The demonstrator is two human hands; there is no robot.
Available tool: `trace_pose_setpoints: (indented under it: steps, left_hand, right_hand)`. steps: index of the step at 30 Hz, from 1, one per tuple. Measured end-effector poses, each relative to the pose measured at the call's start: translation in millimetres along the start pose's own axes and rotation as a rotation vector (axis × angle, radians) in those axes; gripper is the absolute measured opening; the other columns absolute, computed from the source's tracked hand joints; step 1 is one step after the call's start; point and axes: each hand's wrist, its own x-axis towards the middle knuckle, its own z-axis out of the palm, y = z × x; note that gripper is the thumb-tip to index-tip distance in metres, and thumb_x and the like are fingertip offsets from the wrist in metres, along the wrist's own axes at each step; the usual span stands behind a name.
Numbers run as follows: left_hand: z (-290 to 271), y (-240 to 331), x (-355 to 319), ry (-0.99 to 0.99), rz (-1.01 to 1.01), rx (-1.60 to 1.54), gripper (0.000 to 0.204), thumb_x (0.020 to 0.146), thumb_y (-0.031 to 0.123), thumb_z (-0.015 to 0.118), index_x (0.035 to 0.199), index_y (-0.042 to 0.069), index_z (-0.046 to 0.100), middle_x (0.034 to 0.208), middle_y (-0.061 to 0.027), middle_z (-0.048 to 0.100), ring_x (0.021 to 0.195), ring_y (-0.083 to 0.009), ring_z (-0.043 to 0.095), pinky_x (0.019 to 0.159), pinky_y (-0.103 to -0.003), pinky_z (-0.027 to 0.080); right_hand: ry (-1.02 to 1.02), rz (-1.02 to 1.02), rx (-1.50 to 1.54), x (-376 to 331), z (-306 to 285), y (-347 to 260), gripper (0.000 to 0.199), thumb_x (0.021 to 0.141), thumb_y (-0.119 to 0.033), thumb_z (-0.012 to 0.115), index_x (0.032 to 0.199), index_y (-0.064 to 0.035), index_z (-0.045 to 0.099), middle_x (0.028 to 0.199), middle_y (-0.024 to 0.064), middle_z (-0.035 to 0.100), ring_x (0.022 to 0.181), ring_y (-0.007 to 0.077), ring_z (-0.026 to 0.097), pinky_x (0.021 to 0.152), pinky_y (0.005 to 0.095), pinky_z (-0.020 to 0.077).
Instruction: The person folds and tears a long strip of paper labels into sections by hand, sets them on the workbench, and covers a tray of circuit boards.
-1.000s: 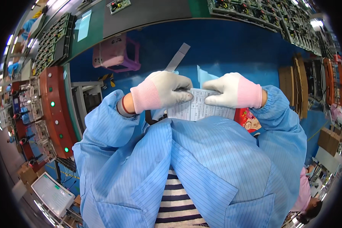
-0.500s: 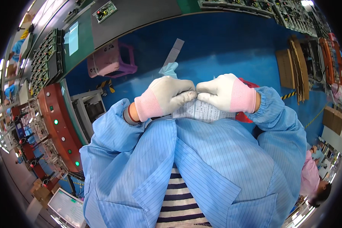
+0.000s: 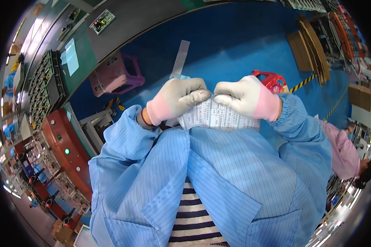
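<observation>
Both gloved hands meet at the top edge of a white printed sheet of labels (image 3: 218, 117), and the pinch is tight: the left hand (image 3: 179, 99), in a grey-white knit glove with a pink cuff, has thumb and fingertips closed on the edge, and the right hand (image 3: 245, 98), gloved the same way, is closed on it just beside, fingertips nearly touching. The sheet hangs down from that grip toward the person's chest, its long axis running left to right, its printed face turned up to the camera and its lower edge tucked behind the blue striped antistatic coat (image 3: 218, 177). Beyond the knuckles lies the blue floor (image 3: 235, 49), where a long grey-white strip (image 3: 179, 59) points away from the hands. A pink plastic stool (image 3: 113, 76) stands to the left, a red plastic stool (image 3: 274, 81) peeks out behind the right wrist. A red machine with green lamps (image 3: 64, 150) lines the left side, and another person in pink (image 3: 344, 150) is at the right rim.
</observation>
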Motion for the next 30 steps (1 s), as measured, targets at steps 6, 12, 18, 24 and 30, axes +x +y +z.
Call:
trace_pose_setpoints:
  steps: [6,12,18,24,30]
  left_hand:
    - [-6.3,-3.0,-5.0,-0.030,-0.082,-0.057,0.048,0.093,0.048,0.055,0.089,0.001,0.063,0.072,-0.0034,0.059,0.067,-0.0094,0.055,0.060,-0.026,0.044]
    - [-26.3,-20.9,-2.9,-0.003,-0.088,-0.040,0.044,0.094,0.043,0.056,0.094,0.000,0.063,0.081,-0.0052,0.063,0.074,-0.0106,0.059,0.066,-0.026,0.048]
    - [-14.9,-10.1,12.2,-0.067,0.072,0.058,0.050,0.072,0.024,0.062,0.114,-0.003,0.058,0.093,-0.0122,0.067,0.082,-0.0149,0.061,0.074,-0.031,0.050]
    - [-16.2,-29.5,-10.5,0.143,-0.117,-0.351,0.036,0.086,0.029,0.071,0.086,-0.006,0.067,0.070,-0.0009,0.063,0.062,-0.0067,0.052,0.055,-0.024,0.042]
    - [-34.6,-29.3,-11.5,0.316,-0.013,-0.572,0.036,0.088,0.030,0.069,0.098,-0.005,0.065,0.083,-0.0027,0.065,0.069,-0.0088,0.057,0.062,-0.024,0.045]
  right_hand:
    - [0.126,0.028,-0.008,-10.8,8.9,-10.4,0.020,0.091,-0.027,0.058,0.094,-0.0088,0.066,0.064,0.0118,0.063,0.057,0.0267,0.064,0.052,0.0336,0.0495]
    - [0.411,0.102,0.090,-18.9,3.3,-12.4,0.025,0.093,-0.029,0.058,0.094,-0.0046,0.064,0.071,0.0134,0.064,0.065,0.0266,0.066,0.058,0.0319,0.0498]
    - [1.115,0.141,0.136,13.7,24.5,-9.3,0.012,0.091,-0.018,0.057,0.092,-0.0065,0.062,0.081,0.0159,0.065,0.077,0.0357,0.066,0.064,0.0379,0.0519]
    - [0.771,0.088,0.573,49.8,49.3,-3.6,0.045,0.090,-0.043,0.060,0.108,-0.0015,0.058,0.093,0.0129,0.065,0.087,0.0218,0.063,0.078,0.0321,0.0485]
    - [0.397,0.070,0.600,22.8,52.9,28.6,0.074,0.078,-0.056,0.068,0.117,0.0055,0.055,0.106,0.0150,0.065,0.099,0.0220,0.060,0.085,0.0348,0.0468]
